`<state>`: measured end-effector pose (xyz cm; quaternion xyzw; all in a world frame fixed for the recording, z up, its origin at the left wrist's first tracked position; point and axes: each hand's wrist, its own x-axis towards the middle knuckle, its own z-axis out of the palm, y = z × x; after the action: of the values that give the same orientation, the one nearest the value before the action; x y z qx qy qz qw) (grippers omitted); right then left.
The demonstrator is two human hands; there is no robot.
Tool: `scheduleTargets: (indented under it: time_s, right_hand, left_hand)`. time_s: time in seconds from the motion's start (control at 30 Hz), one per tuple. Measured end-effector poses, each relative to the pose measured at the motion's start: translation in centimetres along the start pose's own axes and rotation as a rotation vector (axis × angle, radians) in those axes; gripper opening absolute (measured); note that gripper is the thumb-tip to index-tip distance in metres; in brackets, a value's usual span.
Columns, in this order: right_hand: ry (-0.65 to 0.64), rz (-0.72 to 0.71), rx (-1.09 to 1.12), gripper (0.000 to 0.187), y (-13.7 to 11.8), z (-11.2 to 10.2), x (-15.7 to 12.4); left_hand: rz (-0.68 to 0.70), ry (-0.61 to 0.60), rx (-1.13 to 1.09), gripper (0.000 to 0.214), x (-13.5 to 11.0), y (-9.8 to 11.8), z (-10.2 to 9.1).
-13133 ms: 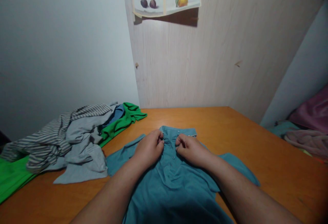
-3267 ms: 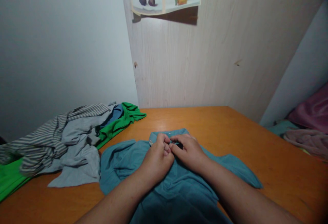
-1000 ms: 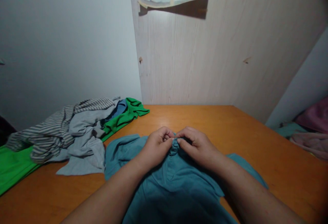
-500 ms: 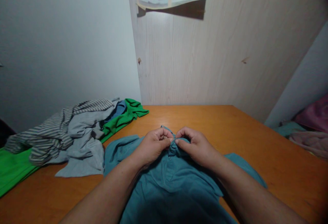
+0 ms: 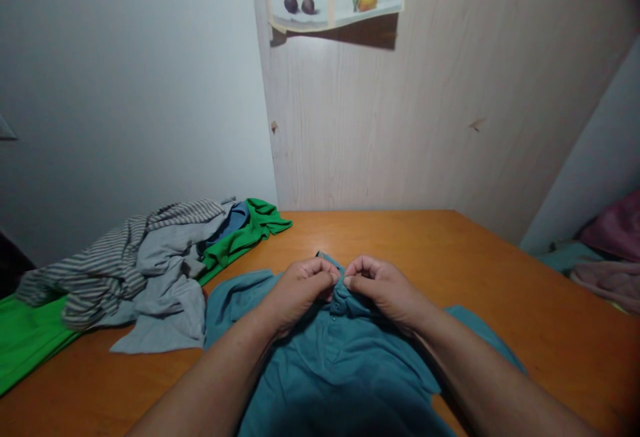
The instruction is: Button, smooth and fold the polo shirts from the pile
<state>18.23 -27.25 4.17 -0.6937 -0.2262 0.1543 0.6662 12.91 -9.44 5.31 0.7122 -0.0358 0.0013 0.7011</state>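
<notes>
A teal shirt [image 5: 330,363] with a short buttoned placket lies spread on the table, its collar end away from me and its sleeves out to both sides. At the collar, my left hand [image 5: 307,287] is closed, thumb and fingers pinching the shirt's fabric. Close beside it, my right hand [image 5: 383,287] pinches the other side of the collar opening. Small buttons show on the placket just below my fingertips. Whatever lies right between the fingertips is too small to make out.
To the left lies a heap of clothes: a striped garment [image 5: 107,257], a grey garment [image 5: 170,290] and a green garment [image 5: 240,237]. The orange wooden table [image 5: 400,230] ends at a pale wood panel [image 5: 370,137] with pictures [image 5: 335,0]. Folded fabric [image 5: 607,280] lies beyond the right edge.
My two hands have moved slightly apart at the collar, both still pinching the fabric. The view has tilted up a little, so everything sits slightly lower.
</notes>
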Motion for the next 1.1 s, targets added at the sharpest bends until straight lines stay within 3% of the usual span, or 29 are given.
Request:
scheduleTargets:
  time_s: [0.1, 0.47, 0.7, 0.93, 1.1]
  right_hand:
    - [0.015, -0.024, -0.020, 0.019, 0.1, 0.1, 0.1]
    - [-0.018, 0.033, 0.004, 0.012, 0.3, 0.3, 0.1]
    - [-0.033, 0.029, -0.023, 0.011, 0.3, 0.2, 0.2]
    - [-0.006, 0.012, -0.044, 0.012, 0.6, 0.1, 0.4]
    - [0.002, -0.019, -0.040, 0.013, 0.6, 0.2, 0.4]
  left_hand:
    - [-0.003, 0.035, 0.037, 0.019, 0.1, -0.3, 0.1]
    - [-0.009, 0.057, 0.075, 0.009, 0.2, -0.6, 0.5]
    - [-0.023, 0.063, -0.055, 0.013, 0.3, -0.9, 0.8]
    - [-0.162, 0.034, -0.225, 0.018, 0.5, -1.4, 0.6]
    - [-0.186, -0.001, -0.336, 0.019, 0.2, -0.9, 0.5]
